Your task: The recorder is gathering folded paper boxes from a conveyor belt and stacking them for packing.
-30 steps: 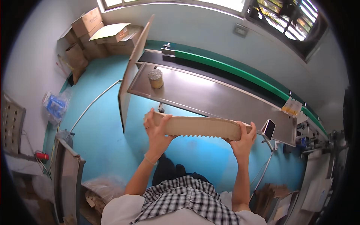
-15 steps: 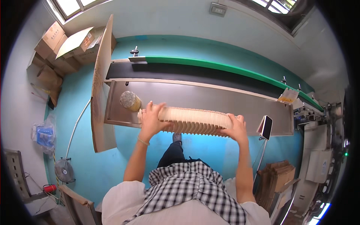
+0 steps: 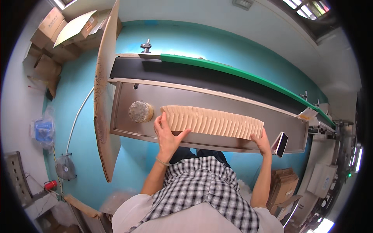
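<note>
A long, slightly bowed row of pale tan paper pieces (image 3: 210, 120), packed face to face with a ridged front, spans the space between my hands over the metal bench top (image 3: 229, 101). My left hand (image 3: 168, 136) holds its left end, fingers along the end and thumb stretched below the front edge. At the right end my right hand (image 3: 263, 143) grips the last pieces between thumb and fingers. Whether the row rests fully on the metal or hangs slightly above it, I cannot tell. Left of it stands a round container (image 3: 140, 112) with a greyish, wrapped-looking top.
Behind the bench top runs a black conveyor belt (image 3: 182, 77) with a green guide rail (image 3: 233, 70). An upright cardboard sheet (image 3: 101, 101) borders the left end. A phone (image 3: 282, 145) stands near the front right edge; flattened cardboard (image 3: 283, 184) is stacked below.
The paper row has moved from the bench's front edge farther over the metal top, tilting so more of its ridged side shows. My hands moved with it, and my body is closer to the bench.
</note>
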Demonstrator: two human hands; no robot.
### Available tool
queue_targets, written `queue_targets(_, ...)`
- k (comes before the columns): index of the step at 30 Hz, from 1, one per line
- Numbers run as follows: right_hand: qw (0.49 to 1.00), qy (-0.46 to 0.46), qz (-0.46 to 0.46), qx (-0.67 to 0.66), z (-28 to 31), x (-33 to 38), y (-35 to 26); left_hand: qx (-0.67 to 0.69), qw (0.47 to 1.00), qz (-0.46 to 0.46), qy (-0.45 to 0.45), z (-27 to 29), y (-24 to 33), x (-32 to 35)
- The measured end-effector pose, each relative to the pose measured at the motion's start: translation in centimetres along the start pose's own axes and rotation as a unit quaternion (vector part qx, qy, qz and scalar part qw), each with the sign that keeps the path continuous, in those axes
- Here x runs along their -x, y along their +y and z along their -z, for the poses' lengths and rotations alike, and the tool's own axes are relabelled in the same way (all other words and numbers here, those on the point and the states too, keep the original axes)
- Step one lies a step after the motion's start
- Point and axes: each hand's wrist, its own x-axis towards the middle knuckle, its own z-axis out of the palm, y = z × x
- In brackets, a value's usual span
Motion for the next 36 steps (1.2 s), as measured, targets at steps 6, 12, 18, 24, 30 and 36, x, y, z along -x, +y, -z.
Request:
queue_targets(6,0.998,0.02,0.04,0.041,-3.9,-2.6,-2.6,-0.097,0.995,0.023,0.016,-0.2,-0.2,-0.9)
queue_targets(12,0.992,0.114,0.044,0.003,-4.2,-6.1,-2.9,-0.153,0.986,-0.059,0.043,-2.5,3.2,-1.5)
queue_targets(18,0.988,0.124,0.007,0.087,-3.6,-7.7,-3.1,0.071,0.965,-0.218,-0.126,-9.1,12.4,-4.4)
queue_targets(24,0.958,0.057,-0.128,-0.25,-2.9,-8.6,-1.6,0.046,0.887,-0.348,-0.3,-18.2,18.5,-10.9)
queue_targets(30,0.991,0.033,-0.067,-0.115,-0.1,-10.7,-1.2,0.005,0.821,-0.298,-0.486,-22.1,18.2,-13.7)
queue_targets(36,0.93,0.11,-0.122,-0.328,-1.2,-14.9,-1.5,0.044,0.837,-0.279,-0.469,-21.1,17.8,-13.6)
